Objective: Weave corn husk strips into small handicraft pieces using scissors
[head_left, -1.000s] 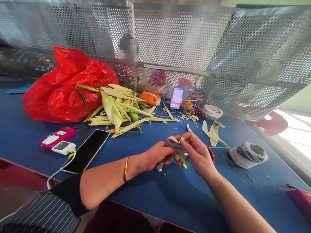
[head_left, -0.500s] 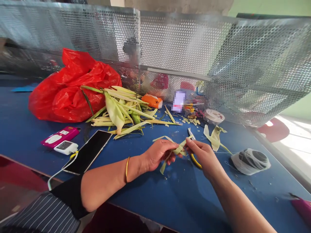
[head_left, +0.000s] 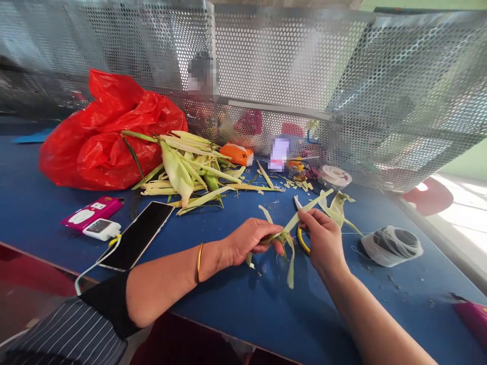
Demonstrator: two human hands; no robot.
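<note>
My left hand [head_left: 249, 242] is closed on a small bundle of pale green leaf strips [head_left: 283, 238] just above the blue table [head_left: 236, 309]. My right hand [head_left: 323, 238] pinches one long strip of that bundle and holds it stretched up to the right. A strip hangs down from the bundle toward the table. Scissors with yellow handles [head_left: 301, 237] lie on the table behind my right hand, partly hidden by it.
A pile of corn husks and leaves [head_left: 186, 172] lies in front of a red plastic bag [head_left: 106, 137]. A phone [head_left: 137, 234], a white charger [head_left: 101, 229] and a pink power strip [head_left: 91, 212] are at the left. A wrapped spool [head_left: 391, 244] sits at the right. A perforated metal screen [head_left: 342, 86] closes the back.
My right hand has pulled one strip out longer, up and to the right. The bundle has loosened, and a strip now hangs down from my left hand.
</note>
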